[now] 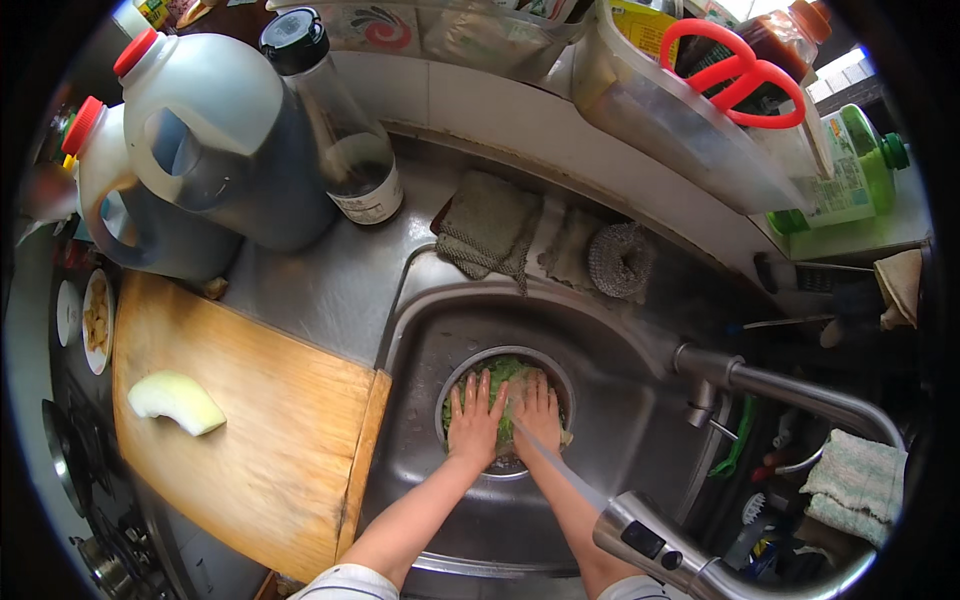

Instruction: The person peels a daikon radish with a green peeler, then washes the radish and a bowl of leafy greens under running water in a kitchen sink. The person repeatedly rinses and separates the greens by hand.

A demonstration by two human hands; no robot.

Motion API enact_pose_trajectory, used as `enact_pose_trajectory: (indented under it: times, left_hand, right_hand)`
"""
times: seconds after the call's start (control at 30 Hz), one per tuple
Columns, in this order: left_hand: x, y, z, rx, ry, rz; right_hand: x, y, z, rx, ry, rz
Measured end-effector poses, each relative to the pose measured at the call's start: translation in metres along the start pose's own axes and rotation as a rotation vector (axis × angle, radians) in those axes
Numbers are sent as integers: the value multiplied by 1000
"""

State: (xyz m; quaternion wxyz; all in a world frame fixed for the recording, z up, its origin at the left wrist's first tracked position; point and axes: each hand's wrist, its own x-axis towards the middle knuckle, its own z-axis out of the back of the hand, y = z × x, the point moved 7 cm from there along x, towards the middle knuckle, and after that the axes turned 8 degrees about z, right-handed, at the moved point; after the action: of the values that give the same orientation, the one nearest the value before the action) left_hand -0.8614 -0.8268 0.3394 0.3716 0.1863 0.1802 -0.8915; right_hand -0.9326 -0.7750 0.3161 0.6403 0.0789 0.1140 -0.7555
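Both hands are inside a round metal bowl (442, 409) in the stainless steel sink (622, 442). My left hand (475, 424) lies palm down with fingers spread on green leafy vegetables (508, 369). Beside it, my right hand (537, 416) presses on the same leaves, its fingers slightly apart. Water streams from the faucet spout (637, 534) at the lower right into the bowl, passing by my right hand. Neither hand visibly grips anything; what lies under the palms is hidden.
Left of the sink, a wooden cutting board (255, 420) bears a piece of pale green melon or gourd (176, 401). Large jugs (217, 142) and a glass bottle (360, 165) stand behind it. Cloths (491, 221) and a steel scrubber (621, 259) lie on the sink's back rim.
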Motion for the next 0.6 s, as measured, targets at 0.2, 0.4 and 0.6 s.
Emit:
enact_pose_trajectory:
  times: [0.2,0.4,0.6]
  left_hand:
    - [17,8,-23,32,-440,-57]
    - [9,-1,27,-118,115,82]
    - [-21,4,1,-409,-265,-77]
  right_hand:
    - [-2,-14,12,534,33,-71]
    - [-60,-3,64,349,-4,-116]
    - [-44,4,32,-17,-52,-53]
